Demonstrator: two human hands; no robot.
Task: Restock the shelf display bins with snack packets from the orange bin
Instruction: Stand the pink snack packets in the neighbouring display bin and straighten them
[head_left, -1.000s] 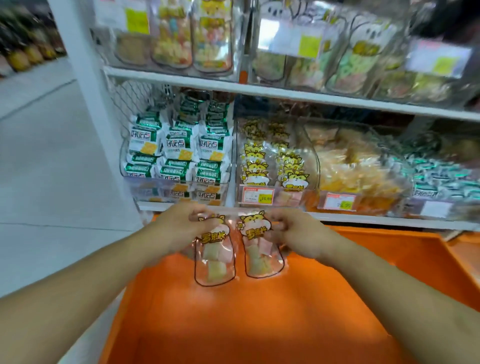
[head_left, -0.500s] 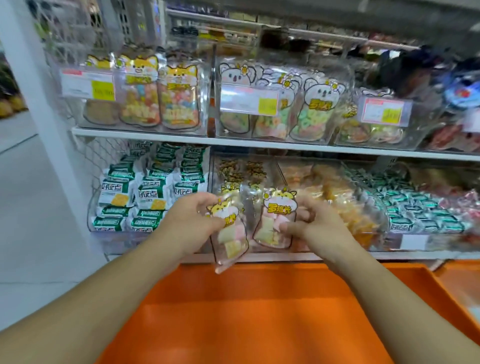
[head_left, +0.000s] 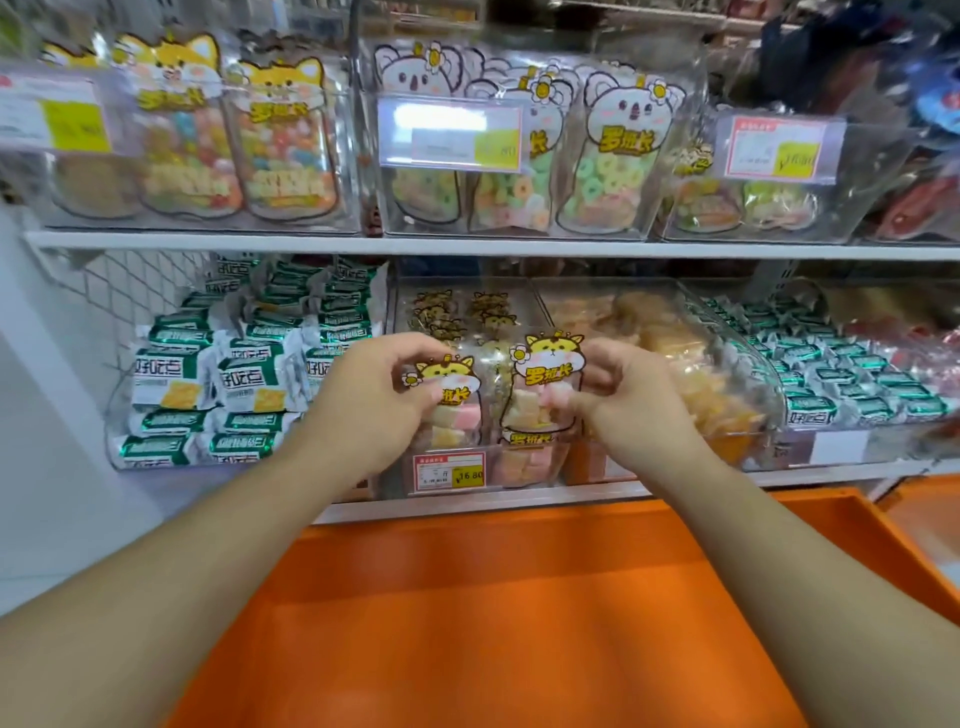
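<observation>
Placing step: left hand (head_left: 371, 402) & right hand (head_left: 621, 400) each pinching a snack packet (head_left: 545, 384) over clear bin (head_left: 470, 306); next, prob lowering both in upright, w/ fronts facing out.

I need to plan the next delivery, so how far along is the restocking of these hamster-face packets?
Done: the clear bin on the lower shelf already holds hamster-face packets behind its price tag. In hand: the left hand grips one packet, the right hand another, both at the bin's front, not yet released. Left: the visible part of the orange bin shows no more packets, so this may be the last pair.
</observation>
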